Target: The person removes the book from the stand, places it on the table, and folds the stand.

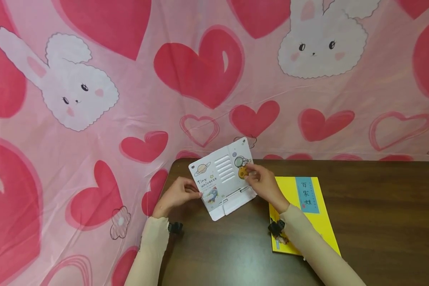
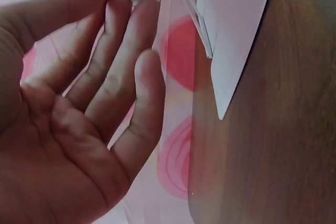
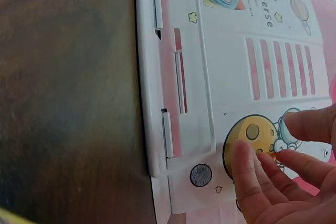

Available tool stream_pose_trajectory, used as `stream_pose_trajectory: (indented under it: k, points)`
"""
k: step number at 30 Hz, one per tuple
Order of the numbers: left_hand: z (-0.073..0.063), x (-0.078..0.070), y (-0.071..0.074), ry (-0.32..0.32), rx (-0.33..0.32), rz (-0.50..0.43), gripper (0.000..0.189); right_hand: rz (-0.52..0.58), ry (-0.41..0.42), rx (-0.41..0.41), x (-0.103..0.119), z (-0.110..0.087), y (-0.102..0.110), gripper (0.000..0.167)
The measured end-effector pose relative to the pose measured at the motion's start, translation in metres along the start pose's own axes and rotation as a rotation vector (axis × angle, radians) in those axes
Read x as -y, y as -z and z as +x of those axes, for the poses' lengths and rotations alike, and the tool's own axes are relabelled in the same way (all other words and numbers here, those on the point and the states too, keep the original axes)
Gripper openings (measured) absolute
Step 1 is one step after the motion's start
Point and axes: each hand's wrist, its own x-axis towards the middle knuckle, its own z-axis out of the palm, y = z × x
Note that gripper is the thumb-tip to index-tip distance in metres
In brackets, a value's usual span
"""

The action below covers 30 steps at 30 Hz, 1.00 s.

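Note:
A white book stand [image 1: 223, 188], printed with "Tiny universe", a planet, a rocket and an astronaut, stands tilted above the dark table between the two hands. My left hand [image 1: 176, 196] pinches its left side between thumb and fingers; the left wrist view shows the fingertips at a white part of the stand, with the side of the panel [image 2: 231, 51] beyond. My right hand [image 1: 266, 184] is at the stand's right side. In the right wrist view its loosely bent fingers [image 3: 244, 163] lie over the printed yellow moon, the thumb apart; firm contact is unclear.
A yellow book [image 1: 321, 226] with a blue title panel lies on the brown table [image 1: 386, 210], partly under the right forearm. Behind and to the left hangs a pink cloth [image 1: 143, 87] with hearts and rabbits, bordering the table's edge.

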Motion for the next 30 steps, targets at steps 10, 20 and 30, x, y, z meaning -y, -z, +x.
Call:
stream_pose_trajectory:
  k: [10,20,30]
  points:
    - [0.003,-0.013,-0.006,-0.136,0.264,-0.095,0.047,0.014,0.087,0.084,-0.001,0.003,0.000,0.055]
    - [0.004,-0.028,-0.034,-0.202,0.340,-0.133,0.063,-0.009,0.128,0.164,0.002,0.000,-0.004,0.056]
    - [0.003,-0.034,-0.070,-0.216,0.295,-0.100,0.071,-0.022,0.148,0.193,0.002,-0.004,-0.004,0.047]
